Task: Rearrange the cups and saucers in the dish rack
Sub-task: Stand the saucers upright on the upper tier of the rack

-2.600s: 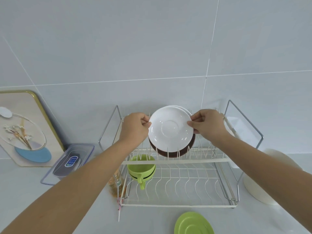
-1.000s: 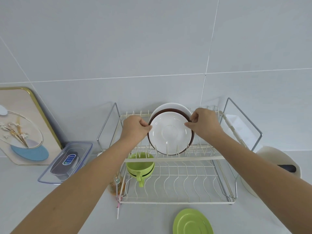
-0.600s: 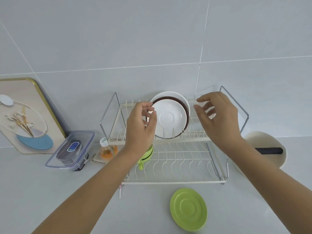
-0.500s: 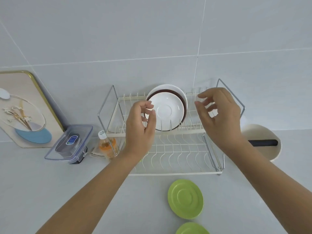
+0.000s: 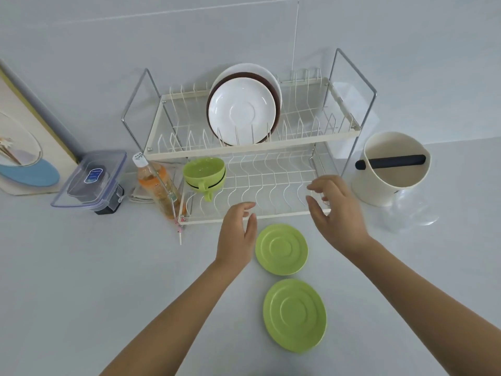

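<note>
Both hands empty, fingers loosely apart, left hand [image 5: 238, 234], right hand [image 5: 336, 213], flanking nearer green saucer [image 5: 282, 249]

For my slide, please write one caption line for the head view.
Both open hands, left and right, hover above two green saucers before the two-tier dish rack.

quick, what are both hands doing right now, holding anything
Left hand: open, holding nothing, beside the nearer round green saucer.
Right hand: open, fingers loosely curled, holding nothing.

Pale grey tiled wall [image 5: 271, 28] above a matte white countertop [image 5: 67, 280], evenly lit.
</note>
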